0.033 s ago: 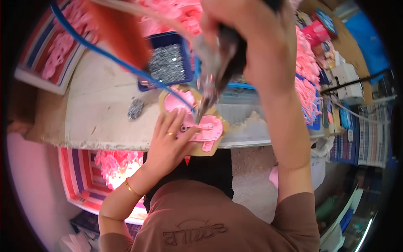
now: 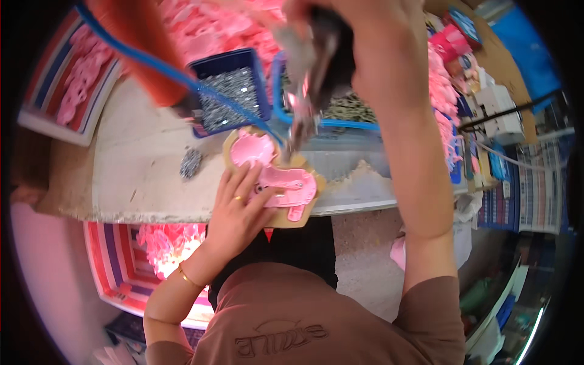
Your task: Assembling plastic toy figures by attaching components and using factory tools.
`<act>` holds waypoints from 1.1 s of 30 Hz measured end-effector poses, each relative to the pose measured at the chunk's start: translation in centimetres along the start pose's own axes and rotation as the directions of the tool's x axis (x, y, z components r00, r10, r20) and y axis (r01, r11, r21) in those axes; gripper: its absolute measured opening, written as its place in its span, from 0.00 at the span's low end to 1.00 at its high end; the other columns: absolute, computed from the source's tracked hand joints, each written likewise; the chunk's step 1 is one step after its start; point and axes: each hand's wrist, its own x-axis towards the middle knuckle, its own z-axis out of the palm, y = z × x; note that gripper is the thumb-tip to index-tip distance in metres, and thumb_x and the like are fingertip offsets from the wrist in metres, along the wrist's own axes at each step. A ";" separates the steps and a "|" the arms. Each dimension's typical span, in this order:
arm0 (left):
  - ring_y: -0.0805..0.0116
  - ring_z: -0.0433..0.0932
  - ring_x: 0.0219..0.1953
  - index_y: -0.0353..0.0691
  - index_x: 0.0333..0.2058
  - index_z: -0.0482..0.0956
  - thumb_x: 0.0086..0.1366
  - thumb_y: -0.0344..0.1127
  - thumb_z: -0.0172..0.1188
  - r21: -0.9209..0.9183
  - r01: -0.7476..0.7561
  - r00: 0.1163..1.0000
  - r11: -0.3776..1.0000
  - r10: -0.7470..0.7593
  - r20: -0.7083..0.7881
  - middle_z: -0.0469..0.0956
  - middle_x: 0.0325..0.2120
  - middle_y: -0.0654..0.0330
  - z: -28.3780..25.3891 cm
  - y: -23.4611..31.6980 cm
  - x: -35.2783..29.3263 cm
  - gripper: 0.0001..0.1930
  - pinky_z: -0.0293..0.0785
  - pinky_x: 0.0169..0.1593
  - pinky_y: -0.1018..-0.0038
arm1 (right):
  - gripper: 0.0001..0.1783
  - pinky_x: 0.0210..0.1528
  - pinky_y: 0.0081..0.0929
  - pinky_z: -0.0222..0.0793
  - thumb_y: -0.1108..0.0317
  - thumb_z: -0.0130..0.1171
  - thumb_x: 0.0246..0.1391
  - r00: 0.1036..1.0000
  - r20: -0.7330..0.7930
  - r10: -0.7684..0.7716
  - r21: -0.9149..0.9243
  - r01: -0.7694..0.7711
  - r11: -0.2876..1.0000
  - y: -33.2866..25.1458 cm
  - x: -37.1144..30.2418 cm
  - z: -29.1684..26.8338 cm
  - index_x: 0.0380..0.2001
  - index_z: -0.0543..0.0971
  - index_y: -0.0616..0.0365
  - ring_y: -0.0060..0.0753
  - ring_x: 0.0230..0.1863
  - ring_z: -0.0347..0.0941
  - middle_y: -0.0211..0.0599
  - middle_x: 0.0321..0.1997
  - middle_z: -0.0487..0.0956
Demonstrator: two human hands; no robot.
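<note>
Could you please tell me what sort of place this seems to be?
Probably a small assembly workshop: a worn workbench, a blue tray of small metal screws, heaps of pink plastic parts, and a hose-fed power tool.

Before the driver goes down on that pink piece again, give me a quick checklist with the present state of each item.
1. Left hand pressing the pink plastic part flat on the wooden jig: ok.
2. Right hand gripping the power screwdriver: ok.
3. Driver tip over the part: ok, though exact contact cannot tell.
4. Left fingers clear of the tip: ok, apart.
5. Blue tray of screws within reach: ok.
6. Blue hose crossing the bench: cannot tell if it snags.
</note>
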 end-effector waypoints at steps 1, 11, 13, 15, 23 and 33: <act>0.47 0.64 0.64 0.46 0.44 0.79 0.55 0.39 0.69 -0.012 -0.036 0.999 0.999 0.036 -0.001 0.70 0.57 0.50 -0.2 -0.2 0.2 0.18 0.58 0.66 0.46 | 0.24 0.22 0.22 0.69 0.78 0.58 0.51 0.999 0.049 -0.017 0.014 0.016 1.000 -1.8 1.2 -0.4 0.51 0.66 0.69 0.23 0.18 0.72 0.36 0.23 0.77; 0.53 0.76 0.40 0.42 0.28 0.82 0.43 0.34 0.75 -0.361 0.029 0.974 0.932 0.055 0.220 0.77 0.29 0.61 -10.3 0.0 0.2 0.13 0.71 0.47 0.59 | 0.43 0.53 0.22 0.69 0.39 0.68 0.50 0.965 0.262 -0.017 -0.387 0.121 0.914 -4.7 11.9 -10.8 0.63 0.70 0.51 0.19 0.44 0.74 0.27 0.46 0.78; 0.56 0.76 0.35 0.42 0.27 0.84 0.45 0.35 0.75 -0.298 0.165 0.889 0.940 -0.010 0.458 0.77 0.26 0.60 -16.9 0.7 -1.1 0.10 0.68 0.42 0.62 | 0.12 0.51 0.30 0.72 0.77 0.56 0.55 0.991 -0.064 -0.115 -0.889 -0.005 0.459 1.9 10.7 -27.2 0.43 0.81 0.64 0.35 0.42 0.80 0.40 0.40 0.83; 0.57 0.77 0.30 0.40 0.34 0.83 0.41 0.38 0.74 -0.044 0.466 0.662 0.884 -0.315 0.680 0.81 0.26 0.60 -19.6 3.9 2.1 0.19 0.70 0.37 0.66 | 0.17 0.49 0.33 0.74 0.76 0.59 0.48 0.989 -0.139 -0.042 -0.990 -0.138 0.031 5.1 8.2 -33.0 0.45 0.81 0.60 0.44 0.43 0.81 0.43 0.41 0.84; 0.48 0.76 0.47 0.35 0.53 0.75 0.52 0.33 0.69 0.098 0.402 0.741 0.910 -0.386 0.549 0.78 0.45 0.49 -18.3 0.9 -2.6 0.29 0.70 0.53 0.61 | 0.16 0.53 0.41 0.72 0.69 0.64 0.49 0.990 -0.113 -0.086 -0.962 -0.131 -0.238 9.3 3.2 -36.7 0.44 0.78 0.57 0.50 0.49 0.76 0.46 0.47 0.79; 0.53 0.75 0.55 0.42 0.60 0.70 0.59 0.33 0.69 -0.422 0.254 0.945 0.870 -0.130 0.301 0.67 0.62 0.49 -5.9 3.3 7.1 0.30 0.76 0.53 0.61 | 0.12 0.56 0.31 0.71 0.71 0.71 0.47 0.925 0.319 0.205 -0.737 0.106 0.668 5.5 -2.7 -21.1 0.38 0.84 0.57 0.32 0.52 0.77 0.36 0.46 0.81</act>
